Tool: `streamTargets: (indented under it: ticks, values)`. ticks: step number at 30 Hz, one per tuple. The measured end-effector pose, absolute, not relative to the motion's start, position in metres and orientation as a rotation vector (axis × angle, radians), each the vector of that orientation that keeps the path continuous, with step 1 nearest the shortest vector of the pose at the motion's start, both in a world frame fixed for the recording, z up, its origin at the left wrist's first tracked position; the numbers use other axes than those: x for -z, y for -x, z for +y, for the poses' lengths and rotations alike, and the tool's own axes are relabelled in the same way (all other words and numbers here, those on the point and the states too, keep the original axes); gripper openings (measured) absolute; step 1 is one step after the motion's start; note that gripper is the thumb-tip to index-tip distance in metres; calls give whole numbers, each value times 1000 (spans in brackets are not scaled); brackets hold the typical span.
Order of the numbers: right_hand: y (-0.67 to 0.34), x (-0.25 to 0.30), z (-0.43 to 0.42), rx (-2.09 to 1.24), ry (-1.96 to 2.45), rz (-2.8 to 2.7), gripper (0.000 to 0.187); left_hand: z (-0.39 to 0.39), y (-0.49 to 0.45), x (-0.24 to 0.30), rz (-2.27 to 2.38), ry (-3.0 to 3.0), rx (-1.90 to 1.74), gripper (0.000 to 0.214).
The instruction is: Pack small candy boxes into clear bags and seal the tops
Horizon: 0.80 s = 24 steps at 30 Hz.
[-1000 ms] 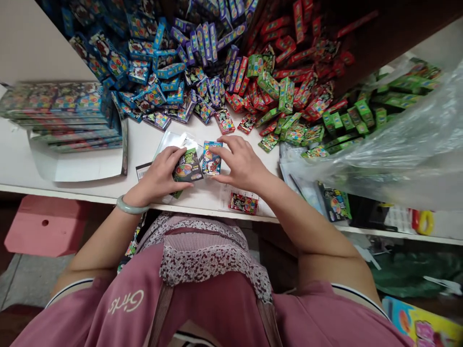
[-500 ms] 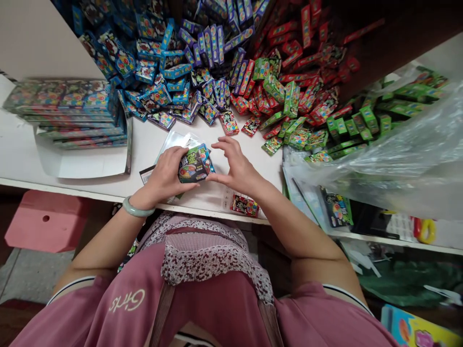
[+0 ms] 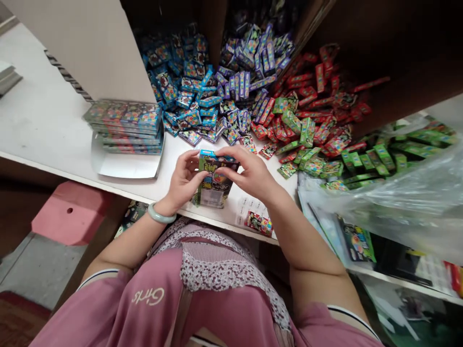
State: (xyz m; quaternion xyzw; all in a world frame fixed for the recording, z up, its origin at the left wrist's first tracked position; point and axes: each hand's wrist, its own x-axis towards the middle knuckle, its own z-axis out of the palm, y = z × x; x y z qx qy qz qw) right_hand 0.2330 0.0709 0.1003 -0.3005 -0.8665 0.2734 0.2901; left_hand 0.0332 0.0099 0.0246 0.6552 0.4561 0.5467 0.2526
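Note:
Between my hands a dark candy packet (image 3: 216, 196) with green, blue and printed colours stands upright near the table's front edge. My left hand (image 3: 188, 179), with a pale bangle at the wrist, grips its left side, thumb across the front. From the right, my right hand (image 3: 249, 172) holds its upper edge, fingers over the top and thumb on the front. A blue box end (image 3: 207, 153) shows at its top left. Close to my right wrist lies a small red candy box (image 3: 258, 223), by a sheet of round stickers (image 3: 249, 206).
Heaps of small blue boxes (image 3: 190, 118), purple boxes (image 3: 237, 84), red boxes (image 3: 321, 103) and green boxes (image 3: 376, 159) fill the back. On the left, a stack of flat packs (image 3: 126, 130) sits in a white tray (image 3: 126, 166). Clear plastic (image 3: 401, 168) hangs right; a pink stool (image 3: 72, 212) stands below.
My right hand has closed on the packet, which was in my left hand alone. The packet has been tipped upright. The view has swung left, so the surroundings appear further right and lower.

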Motion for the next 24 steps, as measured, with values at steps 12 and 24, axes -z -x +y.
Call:
streamTargets:
  ticks: [12, 24]
  values:
    - [-239, -88, 60, -882, 832, -2251, 18, 1, -20, -21, 1089, -1796, -1305, 52]
    - [-239, -80, 55, -882, 812, -2186, 19, 16, -7, -54, 1042, -1965, -1121, 40]
